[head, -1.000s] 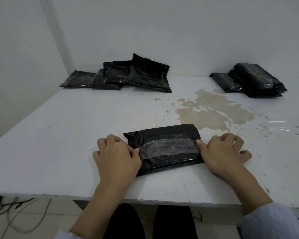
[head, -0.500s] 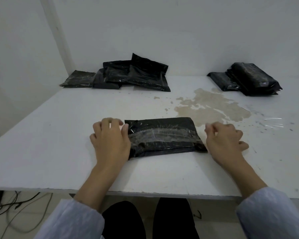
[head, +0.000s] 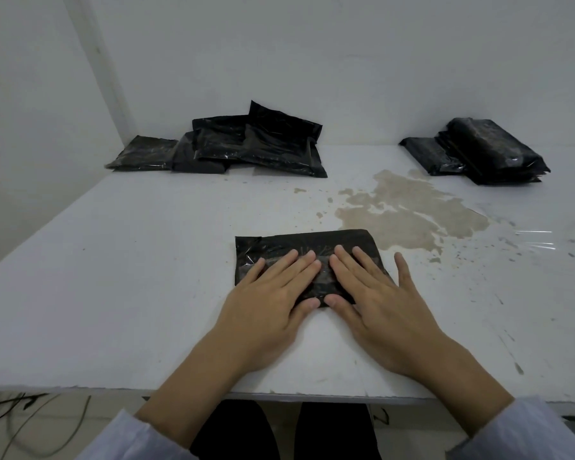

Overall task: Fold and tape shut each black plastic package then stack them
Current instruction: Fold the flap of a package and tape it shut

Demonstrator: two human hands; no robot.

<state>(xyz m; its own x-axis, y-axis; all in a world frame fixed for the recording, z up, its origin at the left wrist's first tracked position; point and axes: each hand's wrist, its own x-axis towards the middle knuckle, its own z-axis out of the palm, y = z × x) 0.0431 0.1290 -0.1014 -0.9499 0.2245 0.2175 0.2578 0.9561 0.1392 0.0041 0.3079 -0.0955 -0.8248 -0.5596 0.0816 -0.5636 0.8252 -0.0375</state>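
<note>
Both hands now moved onto black package point(head: 279, 244), left hand point(head: 273, 293), right hand point(head: 375, 293), flat, fingers straight, pressing

Glossy black plastic package point(head: 299, 242), matt stained white table point(head: 140, 260)

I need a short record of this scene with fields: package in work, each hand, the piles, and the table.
package in work: black package, flat on the table near its front edge, clear tape across its top
left hand: flat, fingers straight, pressing on the package
right hand: flat, fingers straight, pressing on the package, little finger on the table
far left pile: loose black packages, overlapping
far right pile: black packages, stacked
table: white, brown stain right of centre
</note>
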